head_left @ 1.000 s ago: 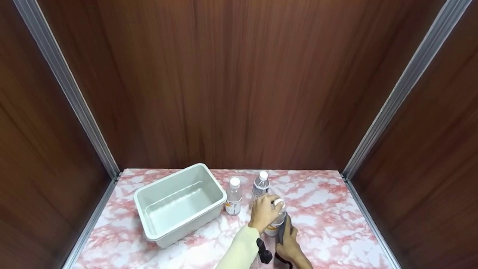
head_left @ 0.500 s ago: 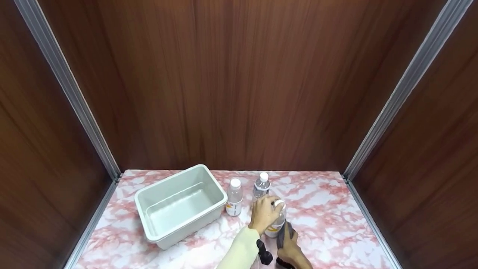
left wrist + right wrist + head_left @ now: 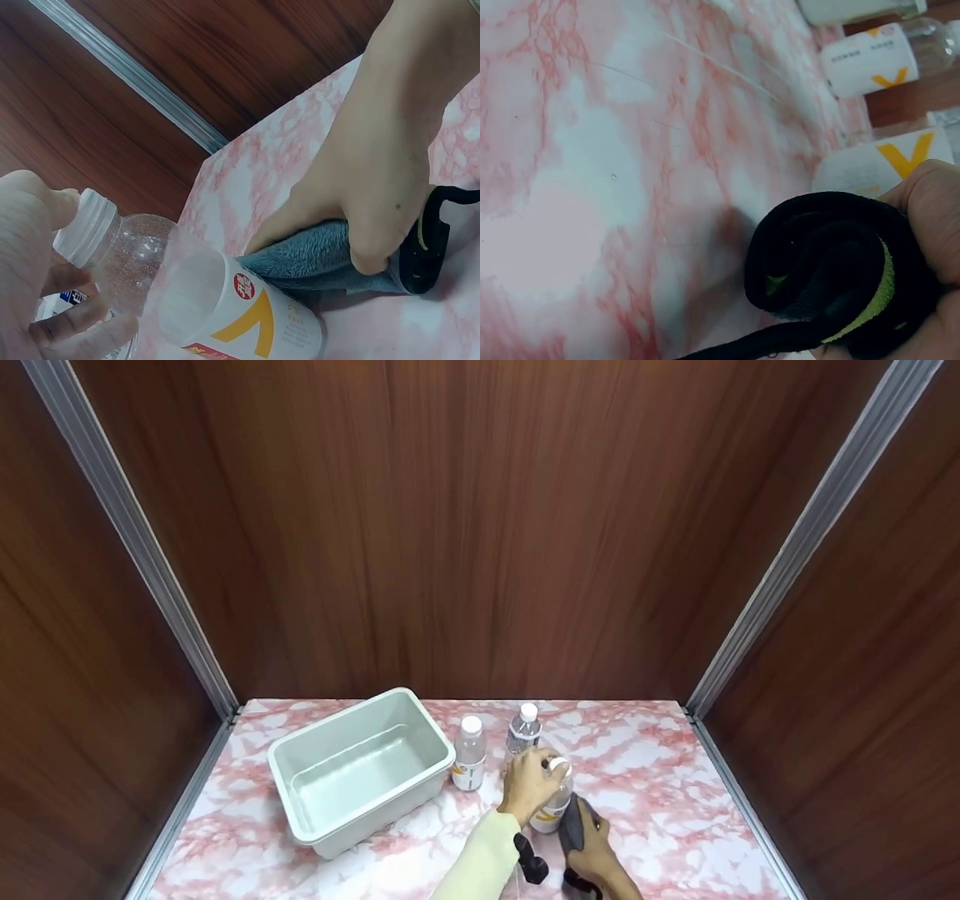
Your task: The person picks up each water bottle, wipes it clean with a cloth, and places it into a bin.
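A clear plastic bottle [image 3: 550, 817] with a white cap and a white-and-yellow label stands upright on the marbled table. My left hand [image 3: 527, 786] holds it at the top, thumb and fingers around the cap [image 3: 84, 225] and shoulder. In my right hand [image 3: 596, 851] is a folded grey-blue cloth [image 3: 307, 259] with a black edge, lying along the bottle's lower right side. The right wrist view shows the cloth's rolled end [image 3: 821, 255], dark with a yellow-green strip. Most of the right-hand fingers are hidden there.
A second labelled bottle [image 3: 469, 769] stands left of the hands, beside a pale grey-green bin [image 3: 375, 817]. Another white-capped bottle [image 3: 524, 729] stands behind my left hand. Brown wood-grain panels [image 3: 480, 547] with metal corner strips [image 3: 810, 529] enclose the table's back and sides.
My right hand and the cloth have shifted a little along the bottle's side, now slightly lower and further right. The left hand keeps its hold on the bottle's top.
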The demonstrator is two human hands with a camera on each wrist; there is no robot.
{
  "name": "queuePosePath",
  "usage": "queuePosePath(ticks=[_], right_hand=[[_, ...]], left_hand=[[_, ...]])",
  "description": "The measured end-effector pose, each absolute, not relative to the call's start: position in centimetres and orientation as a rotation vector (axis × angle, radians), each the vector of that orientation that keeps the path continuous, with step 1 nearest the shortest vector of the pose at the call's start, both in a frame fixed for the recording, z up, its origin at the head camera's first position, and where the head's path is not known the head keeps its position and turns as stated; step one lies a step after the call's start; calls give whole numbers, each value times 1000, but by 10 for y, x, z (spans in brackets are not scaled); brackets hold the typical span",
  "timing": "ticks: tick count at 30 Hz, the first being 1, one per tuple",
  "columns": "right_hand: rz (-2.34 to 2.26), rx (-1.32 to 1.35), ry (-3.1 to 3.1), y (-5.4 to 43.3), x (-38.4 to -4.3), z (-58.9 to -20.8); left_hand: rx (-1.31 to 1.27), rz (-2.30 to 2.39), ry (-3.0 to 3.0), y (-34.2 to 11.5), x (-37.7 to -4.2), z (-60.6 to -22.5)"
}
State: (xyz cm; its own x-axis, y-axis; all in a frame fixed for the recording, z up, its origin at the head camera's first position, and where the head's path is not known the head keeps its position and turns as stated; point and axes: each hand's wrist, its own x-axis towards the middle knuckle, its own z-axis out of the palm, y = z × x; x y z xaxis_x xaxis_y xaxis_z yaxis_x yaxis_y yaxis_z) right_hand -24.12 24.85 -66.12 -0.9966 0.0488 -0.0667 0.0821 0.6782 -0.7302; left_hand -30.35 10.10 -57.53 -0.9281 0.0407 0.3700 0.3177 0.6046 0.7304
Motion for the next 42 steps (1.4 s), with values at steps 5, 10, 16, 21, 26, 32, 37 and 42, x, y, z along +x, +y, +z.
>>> queuePosePath(ticks=[5, 10, 16, 21, 26, 32, 37, 42], right_hand=[[-1255, 83, 2874, 255, -239, -649], [-1255, -1, 2939, 259, -239, -633], [-1287, -76, 2978, 259, -238, -613], [-1324, -122, 2991, 254, -236, -599], [-1357, -164, 3019, 248, -233, -590], [-1386, -183, 3036, 243, -230, -583], [-1390, -173, 3027, 240, -227, -583], [-1414, -148, 3011, 237, -225, -585]], left_hand=[[-265, -1228, -2547, 101, -303, -574], [-297, -1197, -2545, 98, -302, -577], [-314, -1268, -2521, 95, -303, -582], [-277, -1390, -2539, 96, -304, -580], [-225, -1463, -2553, 97, -302, -577], [-248, -1426, -2609, 97, -301, -576], [-335, -1499, -2595, 94, -300, -579], [-410, -1574, -2578, 89, -299, -583]])
